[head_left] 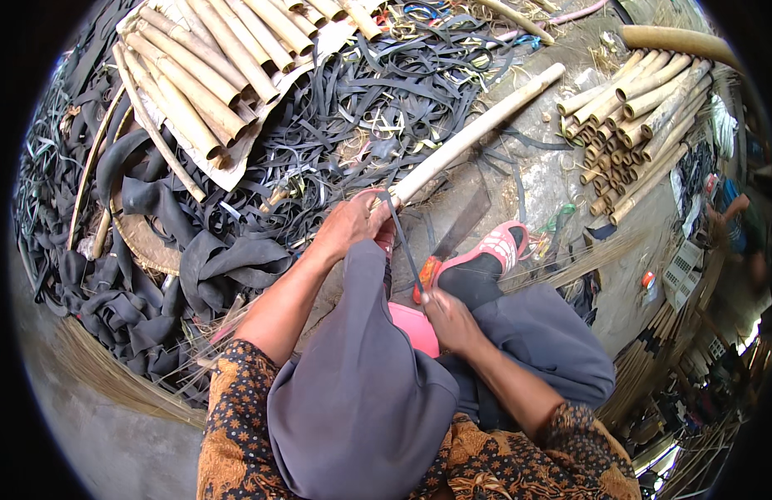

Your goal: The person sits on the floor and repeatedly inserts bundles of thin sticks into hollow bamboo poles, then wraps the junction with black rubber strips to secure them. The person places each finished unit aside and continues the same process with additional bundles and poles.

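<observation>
My left hand (355,223) is closed around the near end of a pale bamboo pole (478,131) that slants away to the upper right. A narrow dark rubber strip (407,248) runs taut from that end down to my right hand (453,322), whose fingers are pinched on it. Just beyond my right hand lies a machete, its broad dark blade (463,223) leading to an orange handle (427,273) beside my foot. How the strip is fixed at the bamboo end is hidden by my left fingers.
Tangled black rubber strips (378,92) cover the ground ahead and to the left, with wider rubber sheets (236,265) nearer me. Bamboo poles (194,67) are heaped at upper left. Shorter bamboo tubes (636,125) are stacked at right. My pink sandal (501,247) is close by.
</observation>
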`<state>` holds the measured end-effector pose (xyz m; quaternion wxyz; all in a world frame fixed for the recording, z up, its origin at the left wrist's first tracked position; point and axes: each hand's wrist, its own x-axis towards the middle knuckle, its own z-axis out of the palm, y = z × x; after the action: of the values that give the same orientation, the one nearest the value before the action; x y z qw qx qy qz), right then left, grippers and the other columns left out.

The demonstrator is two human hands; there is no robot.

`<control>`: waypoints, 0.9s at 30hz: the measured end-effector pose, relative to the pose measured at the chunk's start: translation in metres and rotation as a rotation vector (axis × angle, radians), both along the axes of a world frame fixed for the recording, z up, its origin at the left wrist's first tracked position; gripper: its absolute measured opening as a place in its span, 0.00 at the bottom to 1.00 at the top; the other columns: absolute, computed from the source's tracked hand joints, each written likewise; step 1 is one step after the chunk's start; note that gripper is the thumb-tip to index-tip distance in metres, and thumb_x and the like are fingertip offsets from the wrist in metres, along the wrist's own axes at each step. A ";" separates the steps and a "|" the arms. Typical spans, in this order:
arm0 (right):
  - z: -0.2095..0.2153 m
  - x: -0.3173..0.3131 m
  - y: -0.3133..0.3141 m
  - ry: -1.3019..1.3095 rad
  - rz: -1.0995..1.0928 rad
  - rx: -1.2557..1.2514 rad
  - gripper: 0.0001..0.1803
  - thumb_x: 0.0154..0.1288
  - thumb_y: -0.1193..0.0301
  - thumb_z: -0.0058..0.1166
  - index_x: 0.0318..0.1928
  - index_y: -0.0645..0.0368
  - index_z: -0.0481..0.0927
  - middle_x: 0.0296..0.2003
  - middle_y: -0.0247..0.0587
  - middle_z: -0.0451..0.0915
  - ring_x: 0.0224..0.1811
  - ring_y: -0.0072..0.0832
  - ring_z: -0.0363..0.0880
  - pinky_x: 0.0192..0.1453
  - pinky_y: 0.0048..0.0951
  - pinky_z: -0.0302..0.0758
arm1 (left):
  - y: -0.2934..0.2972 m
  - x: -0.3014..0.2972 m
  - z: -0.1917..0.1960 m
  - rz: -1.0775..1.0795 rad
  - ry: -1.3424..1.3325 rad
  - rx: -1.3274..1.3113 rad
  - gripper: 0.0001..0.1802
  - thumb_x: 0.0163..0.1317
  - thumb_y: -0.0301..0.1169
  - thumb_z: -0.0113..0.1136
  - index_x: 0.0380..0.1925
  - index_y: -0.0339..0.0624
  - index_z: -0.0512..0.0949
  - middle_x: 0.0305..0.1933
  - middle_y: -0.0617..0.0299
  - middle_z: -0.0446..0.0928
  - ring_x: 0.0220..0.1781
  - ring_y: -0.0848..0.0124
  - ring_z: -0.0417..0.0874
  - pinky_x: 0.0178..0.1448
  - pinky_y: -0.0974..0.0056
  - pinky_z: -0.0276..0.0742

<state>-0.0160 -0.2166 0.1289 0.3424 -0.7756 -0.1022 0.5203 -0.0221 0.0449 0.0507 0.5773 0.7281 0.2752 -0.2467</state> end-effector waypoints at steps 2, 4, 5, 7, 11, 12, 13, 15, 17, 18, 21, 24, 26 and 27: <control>-0.042 0.009 0.005 0.033 0.013 -0.034 0.21 0.80 0.57 0.43 0.37 0.64 0.73 0.28 0.61 0.74 0.33 0.58 0.75 0.41 0.48 0.72 | 0.003 0.005 0.001 0.125 0.050 -0.356 0.30 0.78 0.57 0.48 0.41 0.37 0.79 0.25 0.62 0.80 0.24 0.75 0.80 0.32 0.64 0.78; -0.079 0.025 0.017 -0.020 0.040 -0.034 0.21 0.81 0.57 0.42 0.38 0.64 0.75 0.31 0.63 0.77 0.38 0.62 0.78 0.43 0.51 0.73 | 0.004 0.007 0.003 0.250 0.240 -0.675 0.30 0.78 0.57 0.50 0.38 0.37 0.79 0.24 0.63 0.79 0.22 0.74 0.78 0.31 0.64 0.77; -0.097 0.036 0.026 -0.102 0.053 -0.033 0.19 0.79 0.60 0.44 0.40 0.65 0.76 0.33 0.64 0.79 0.41 0.63 0.79 0.45 0.52 0.75 | 0.004 0.008 0.002 0.291 0.296 -0.779 0.29 0.77 0.57 0.52 0.39 0.39 0.79 0.25 0.63 0.79 0.22 0.75 0.78 0.30 0.65 0.78; -0.123 0.053 0.041 -0.211 0.042 -0.006 0.14 0.74 0.65 0.48 0.43 0.65 0.79 0.37 0.66 0.81 0.45 0.64 0.81 0.48 0.53 0.76 | 0.003 0.008 0.000 0.393 0.436 -0.968 0.27 0.75 0.56 0.55 0.42 0.41 0.81 0.27 0.63 0.80 0.22 0.75 0.79 0.29 0.67 0.79; -0.140 0.075 0.064 -0.307 0.045 0.110 0.13 0.66 0.72 0.51 0.47 0.65 0.82 0.40 0.68 0.83 0.49 0.64 0.81 0.51 0.55 0.77 | 0.000 0.003 -0.009 0.423 0.478 -1.011 0.24 0.72 0.54 0.62 0.47 0.43 0.81 0.31 0.64 0.81 0.24 0.76 0.81 0.27 0.70 0.81; -0.136 0.080 0.067 -0.274 0.085 0.046 0.14 0.65 0.73 0.52 0.48 0.65 0.83 0.40 0.68 0.83 0.49 0.64 0.81 0.51 0.55 0.77 | 0.000 0.001 -0.012 0.400 0.461 -0.969 0.23 0.72 0.53 0.63 0.47 0.44 0.81 0.31 0.65 0.81 0.24 0.76 0.81 0.27 0.70 0.81; -0.127 0.087 0.067 -0.178 0.126 -0.023 0.13 0.67 0.71 0.53 0.48 0.64 0.83 0.40 0.66 0.84 0.49 0.62 0.82 0.51 0.55 0.78 | -0.005 0.001 -0.015 0.349 0.417 -0.922 0.22 0.72 0.50 0.64 0.49 0.41 0.81 0.31 0.64 0.83 0.25 0.74 0.83 0.29 0.68 0.81; -0.104 0.112 0.066 -0.162 0.463 -0.123 0.13 0.69 0.69 0.54 0.48 0.63 0.84 0.40 0.64 0.84 0.49 0.60 0.83 0.52 0.54 0.78 | -0.013 -0.002 -0.018 0.187 0.218 -0.554 0.24 0.71 0.50 0.65 0.52 0.41 0.82 0.34 0.60 0.85 0.31 0.72 0.85 0.34 0.66 0.80; -0.080 0.135 0.072 -0.172 0.649 -0.203 0.14 0.71 0.67 0.55 0.50 0.61 0.84 0.43 0.61 0.84 0.50 0.57 0.83 0.53 0.53 0.78 | -0.021 -0.005 -0.019 0.011 0.135 -0.178 0.25 0.68 0.48 0.67 0.54 0.40 0.83 0.37 0.52 0.87 0.39 0.63 0.88 0.44 0.59 0.79; -0.069 0.149 0.075 -0.198 0.661 -0.204 0.14 0.72 0.66 0.55 0.52 0.59 0.83 0.45 0.59 0.84 0.51 0.56 0.83 0.54 0.52 0.78 | -0.026 -0.006 -0.018 0.002 0.106 -0.099 0.26 0.67 0.48 0.67 0.55 0.39 0.82 0.37 0.48 0.86 0.40 0.59 0.88 0.46 0.56 0.80; -0.049 0.161 0.096 -0.422 0.614 0.004 0.18 0.73 0.64 0.55 0.59 0.55 0.79 0.52 0.53 0.83 0.52 0.54 0.83 0.55 0.51 0.79 | -0.034 -0.005 -0.013 -0.015 0.051 0.070 0.29 0.65 0.49 0.68 0.56 0.37 0.81 0.39 0.41 0.86 0.45 0.49 0.89 0.51 0.50 0.80; -0.050 0.165 0.120 -0.521 0.759 0.088 0.23 0.74 0.61 0.56 0.65 0.49 0.74 0.55 0.47 0.81 0.52 0.51 0.84 0.54 0.50 0.81 | -0.033 0.000 -0.004 -0.012 0.084 0.078 0.30 0.63 0.49 0.70 0.57 0.40 0.82 0.41 0.41 0.86 0.49 0.48 0.88 0.55 0.50 0.79; -0.055 0.167 0.132 -0.522 0.903 0.037 0.21 0.73 0.61 0.56 0.64 0.47 0.77 0.52 0.46 0.82 0.52 0.48 0.84 0.53 0.48 0.82 | -0.031 0.003 0.004 -0.004 0.108 0.050 0.30 0.63 0.49 0.70 0.57 0.40 0.82 0.42 0.40 0.86 0.51 0.47 0.87 0.57 0.50 0.78; -0.059 0.169 0.138 -0.532 0.971 0.033 0.18 0.73 0.59 0.57 0.60 0.47 0.80 0.48 0.45 0.82 0.51 0.46 0.85 0.53 0.48 0.82 | -0.029 0.005 0.007 -0.024 0.157 0.021 0.32 0.63 0.51 0.69 0.60 0.41 0.81 0.45 0.39 0.86 0.53 0.46 0.87 0.60 0.51 0.78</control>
<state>0.1526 -0.0790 0.0697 0.0377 -0.7387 -0.5390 0.4029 -0.0169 0.0161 0.0579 0.5434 0.7157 0.3135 -0.3070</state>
